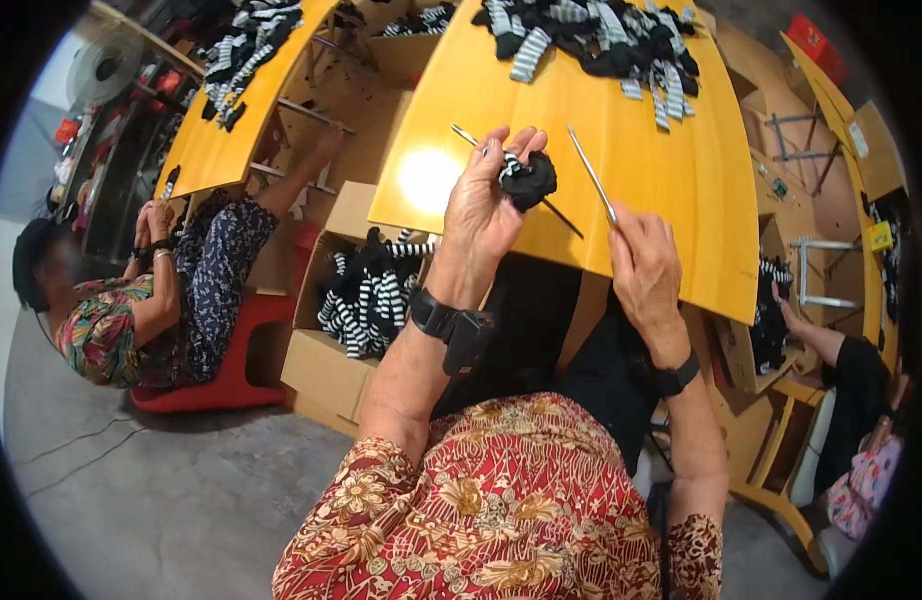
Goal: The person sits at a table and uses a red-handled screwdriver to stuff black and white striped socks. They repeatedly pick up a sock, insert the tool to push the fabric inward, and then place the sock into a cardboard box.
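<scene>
My left hand point(486, 205) is raised over the near edge of the yellow table, palm turned up. It holds a bunched black knit piece point(531, 182) with black-and-white stripes; the exact kind of garment is not clear. The silver tip of a thin rod point(463, 133) shows beyond the fingers of this hand, and a dark thin length shows past the knit piece; I cannot tell whether they are one rod. In my right hand point(643, 258) is a slim metal rod point(591, 172), its tip pointing away over the table. The rod and the knit piece are apart.
A pile of striped knit pieces point(591, 40) covers the far part of the yellow table point(681, 190). An open cardboard box point(326, 370) with more pieces stands at the left. A seated person point(171, 300) works at another table; a second person point(851, 440) sits at right.
</scene>
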Available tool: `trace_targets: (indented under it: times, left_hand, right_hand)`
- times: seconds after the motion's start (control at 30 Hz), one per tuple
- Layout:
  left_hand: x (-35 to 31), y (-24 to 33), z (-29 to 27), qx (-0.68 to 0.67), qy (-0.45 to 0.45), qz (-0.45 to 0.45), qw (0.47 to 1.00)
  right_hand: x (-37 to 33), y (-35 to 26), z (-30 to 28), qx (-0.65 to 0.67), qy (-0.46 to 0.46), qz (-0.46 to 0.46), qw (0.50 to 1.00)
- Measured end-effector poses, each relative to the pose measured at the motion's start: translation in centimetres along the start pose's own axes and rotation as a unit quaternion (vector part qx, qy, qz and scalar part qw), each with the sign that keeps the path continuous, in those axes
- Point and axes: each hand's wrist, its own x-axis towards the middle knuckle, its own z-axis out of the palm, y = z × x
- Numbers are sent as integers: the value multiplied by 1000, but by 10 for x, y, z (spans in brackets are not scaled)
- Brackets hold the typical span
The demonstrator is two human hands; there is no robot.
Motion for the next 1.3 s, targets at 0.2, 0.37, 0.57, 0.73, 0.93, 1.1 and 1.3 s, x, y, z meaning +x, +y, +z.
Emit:
trace_targets:
  times: [0.2, 0.37, 0.57, 0.73, 0.93, 1.1, 1.3]
  left_hand:
    - [-14, -27, 9, 18, -61, -71, 995]
    - [-14, -36, 14, 37, -52, -65, 996]
    - [-19, -39, 18, 85, -61, -56, 993]
    - [-26, -41, 22, 273, -16, -3, 962]
    - [-50, -27, 20, 551, -18, 46, 833]
    - [-48, -25, 9, 478, -55, 84, 873]
    - [-50, -23, 15, 440, -30, 24, 897]
  right_hand:
    - [46, -26, 1, 328, 19, 121, 937]
    - [43, -47, -2, 316, -3, 88, 945]
    - [42, -47, 7, 281, 38, 98, 954]
    - [39, -39, 6, 226, 14, 137, 964]
    - [40, -42, 12, 109, 77, 21, 991]
    - [34, -43, 11, 159, 33, 57, 985]
    - [35, -39, 12, 111, 19, 29, 993]
